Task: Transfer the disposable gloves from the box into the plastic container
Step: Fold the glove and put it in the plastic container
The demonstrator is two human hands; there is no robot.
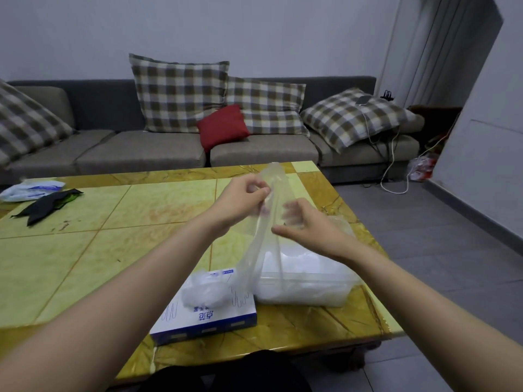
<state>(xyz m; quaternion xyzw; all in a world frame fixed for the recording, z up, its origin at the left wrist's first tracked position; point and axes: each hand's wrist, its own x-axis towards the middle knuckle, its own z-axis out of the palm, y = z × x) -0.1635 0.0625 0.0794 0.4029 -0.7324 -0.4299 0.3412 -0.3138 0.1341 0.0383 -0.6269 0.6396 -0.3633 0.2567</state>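
1. Both hands, left hand (240, 200) and right hand (305, 224), pinch one clear glove (261, 250), mid-frame.
2. Lower centre, box (209, 315); container (305, 287) just right, part filled.
3. Likely slip: clingy film sticks to fingers, landing on desk (85, 250).

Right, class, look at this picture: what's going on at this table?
A person holds one clear disposable glove up over the table with both hands: the left hand pinches it near the top, the right hand grips it just below. More gloves bulge from the blue-and-white box. The plastic container beside it already holds a white heap of them.
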